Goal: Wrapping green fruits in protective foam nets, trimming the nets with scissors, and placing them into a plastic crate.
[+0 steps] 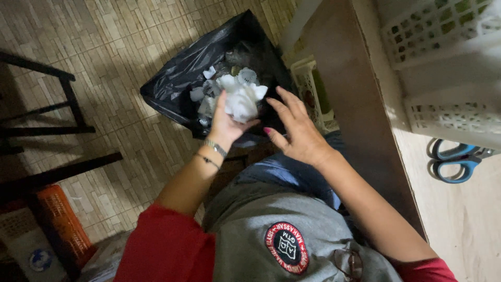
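Observation:
My left hand (225,125) grips a bunch of crumpled white paper (241,99) and holds it over a bin lined with a black plastic bag (172,89). More white scraps (206,91) lie inside the bag. My right hand (297,133) hovers just to the right of the paper, fingers spread and holding nothing. Both wrists come from red sleeves, and the left wrist wears a watch and a thin bracelet.
A wooden table (469,219) fills the right side, with blue-handled scissors (454,159) and a white plastic basket (449,62) on it. Another white basket (310,83) stands on the floor by the bin. Dark chair legs (57,125) stand at left; an orange box (60,224) sits at lower left.

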